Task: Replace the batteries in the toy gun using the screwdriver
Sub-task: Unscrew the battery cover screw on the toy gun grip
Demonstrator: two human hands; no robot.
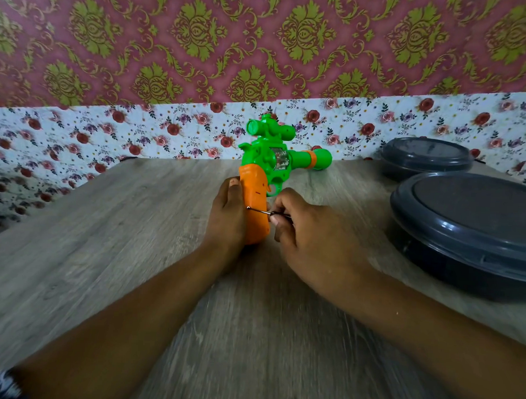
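A green toy gun with an orange grip and a scope on top lies on the wooden table, barrel pointing right and away. My left hand clasps the orange grip from the left side. A thin screwdriver sits in my right hand, its metal tip touching the side of the grip. The screwdriver's handle is mostly hidden in my fingers. No batteries are in view.
Two dark grey lidded round containers stand at the right: a large one near my right forearm and a smaller one behind it. A floral cloth runs along the table's far edge under patterned wallpaper.
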